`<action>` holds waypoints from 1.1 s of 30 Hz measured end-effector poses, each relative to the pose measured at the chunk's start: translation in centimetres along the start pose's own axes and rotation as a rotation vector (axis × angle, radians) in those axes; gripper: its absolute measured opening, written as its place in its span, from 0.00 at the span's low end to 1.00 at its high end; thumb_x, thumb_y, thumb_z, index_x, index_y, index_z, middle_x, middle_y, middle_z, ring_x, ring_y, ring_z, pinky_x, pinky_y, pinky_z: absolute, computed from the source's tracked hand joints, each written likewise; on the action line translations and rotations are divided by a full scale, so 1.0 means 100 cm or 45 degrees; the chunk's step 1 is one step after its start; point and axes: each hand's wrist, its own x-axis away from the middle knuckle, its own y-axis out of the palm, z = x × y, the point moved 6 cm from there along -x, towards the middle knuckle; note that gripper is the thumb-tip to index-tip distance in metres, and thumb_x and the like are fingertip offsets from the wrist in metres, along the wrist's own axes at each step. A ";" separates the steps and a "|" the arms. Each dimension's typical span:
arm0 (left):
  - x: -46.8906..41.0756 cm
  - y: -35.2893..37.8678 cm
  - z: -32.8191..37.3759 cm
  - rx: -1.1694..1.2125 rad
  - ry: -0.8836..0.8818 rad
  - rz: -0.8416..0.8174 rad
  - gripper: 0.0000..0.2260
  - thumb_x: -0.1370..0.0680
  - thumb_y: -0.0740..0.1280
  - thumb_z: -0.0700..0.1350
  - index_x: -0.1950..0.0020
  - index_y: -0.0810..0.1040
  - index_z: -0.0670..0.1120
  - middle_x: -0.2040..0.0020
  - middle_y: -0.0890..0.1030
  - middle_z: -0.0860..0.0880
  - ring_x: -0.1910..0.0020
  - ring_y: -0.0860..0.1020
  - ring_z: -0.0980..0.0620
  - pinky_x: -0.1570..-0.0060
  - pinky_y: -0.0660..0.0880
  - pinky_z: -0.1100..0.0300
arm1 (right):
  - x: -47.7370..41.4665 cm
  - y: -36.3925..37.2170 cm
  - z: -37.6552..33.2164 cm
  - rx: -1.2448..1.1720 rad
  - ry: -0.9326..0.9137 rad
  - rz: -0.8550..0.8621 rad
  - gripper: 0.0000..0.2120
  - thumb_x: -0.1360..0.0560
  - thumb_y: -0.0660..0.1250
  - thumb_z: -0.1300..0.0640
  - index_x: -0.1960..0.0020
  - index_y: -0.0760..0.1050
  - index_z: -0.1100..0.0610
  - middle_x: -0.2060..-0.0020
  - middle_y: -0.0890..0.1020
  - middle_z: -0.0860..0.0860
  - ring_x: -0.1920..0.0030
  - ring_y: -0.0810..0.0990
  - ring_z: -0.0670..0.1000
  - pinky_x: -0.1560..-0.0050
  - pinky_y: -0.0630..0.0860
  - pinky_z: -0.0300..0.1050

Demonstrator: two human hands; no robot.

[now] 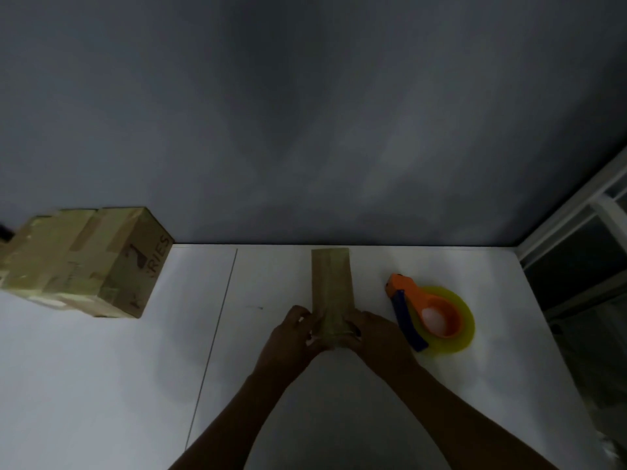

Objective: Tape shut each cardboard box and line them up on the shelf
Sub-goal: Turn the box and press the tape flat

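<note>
A narrow brown cardboard box [331,283] lies lengthwise on the white table [101,368], its far end near the wall. My left hand [291,337] and my right hand [376,334] grip its near end from either side, fingers curled round the flaps. A tape dispenser [431,317], orange and blue with a yellow-green roll, lies flat just right of my right hand. At the far left stands a larger cardboard box [84,262] with tape strips across its top and sides.
A grey wall [305,113] rises directly behind the table. A window frame [583,239] runs along the right side beyond the table's right edge. A thin seam [213,334] crosses the tabletop left of my hands.
</note>
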 end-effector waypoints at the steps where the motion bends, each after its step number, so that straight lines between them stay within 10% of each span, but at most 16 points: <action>1: -0.001 0.000 0.000 -0.018 0.017 -0.005 0.22 0.24 0.68 0.51 0.32 0.73 0.45 0.44 0.74 0.47 0.56 0.78 0.51 0.53 0.78 0.56 | -0.001 -0.001 -0.003 -0.012 -0.010 -0.003 0.19 0.27 0.59 0.45 0.50 0.81 0.58 0.66 0.82 0.50 0.68 0.80 0.47 0.68 0.75 0.36; 4: -0.005 -0.002 0.004 -0.040 0.096 -0.027 0.19 0.24 0.67 0.49 0.34 0.75 0.44 0.50 0.77 0.44 0.57 0.78 0.49 0.55 0.78 0.55 | -0.001 -0.003 -0.001 -0.003 -0.088 -0.021 0.19 0.26 0.58 0.47 0.50 0.80 0.59 0.66 0.81 0.52 0.68 0.81 0.49 0.68 0.74 0.35; 9: -0.009 -0.005 -0.002 -0.161 0.229 -0.134 0.19 0.22 0.64 0.49 0.34 0.75 0.43 0.53 0.77 0.43 0.60 0.78 0.47 0.59 0.77 0.58 | -0.004 -0.005 0.007 0.060 0.002 -0.305 0.20 0.18 0.53 0.51 0.28 0.65 0.56 0.34 0.73 0.57 0.36 0.72 0.53 0.39 0.66 0.40; 14: -0.014 -0.011 -0.001 -0.229 0.279 -0.192 0.25 0.25 0.56 0.56 0.37 0.78 0.43 0.57 0.78 0.43 0.61 0.78 0.46 0.63 0.71 0.63 | -0.009 -0.018 0.013 0.069 0.081 -0.425 0.20 0.17 0.51 0.52 0.27 0.64 0.56 0.34 0.72 0.56 0.33 0.70 0.55 0.35 0.65 0.43; 20: -0.009 -0.024 0.024 -0.438 0.460 0.124 0.16 0.28 0.60 0.61 0.61 0.83 0.54 0.62 0.81 0.57 0.64 0.77 0.56 0.68 0.71 0.66 | 0.007 -0.032 0.019 -0.124 0.130 0.074 0.21 0.22 0.53 0.53 0.33 0.73 0.56 0.38 0.77 0.54 0.37 0.76 0.54 0.35 0.68 0.44; 25: -0.022 -0.024 -0.001 -0.455 -0.015 0.222 0.30 0.26 0.56 0.66 0.32 0.71 0.48 0.31 0.68 0.39 0.32 0.66 0.38 0.37 0.67 0.39 | 0.035 -0.014 0.010 -0.595 0.460 0.266 0.24 0.21 0.60 0.50 0.27 0.63 0.54 0.31 0.71 0.52 0.35 0.72 0.47 0.37 0.70 0.40; 28: -0.028 -0.018 -0.017 -0.504 -0.303 0.049 0.38 0.24 0.45 0.69 0.30 0.70 0.43 0.32 0.68 0.30 0.36 0.70 0.29 0.43 0.68 0.33 | 0.035 0.007 0.001 -0.767 0.597 0.137 0.31 0.22 0.60 0.47 0.24 0.53 0.53 0.27 0.64 0.51 0.30 0.67 0.49 0.35 0.65 0.38; 33: -0.028 -0.005 -0.010 -0.460 -0.156 -0.112 0.43 0.28 0.36 0.73 0.26 0.63 0.47 0.29 0.67 0.39 0.38 0.74 0.40 0.42 0.70 0.43 | 0.010 0.003 0.000 -0.658 0.494 0.134 0.32 0.20 0.58 0.49 0.23 0.46 0.56 0.24 0.55 0.50 0.27 0.57 0.44 0.35 0.54 0.30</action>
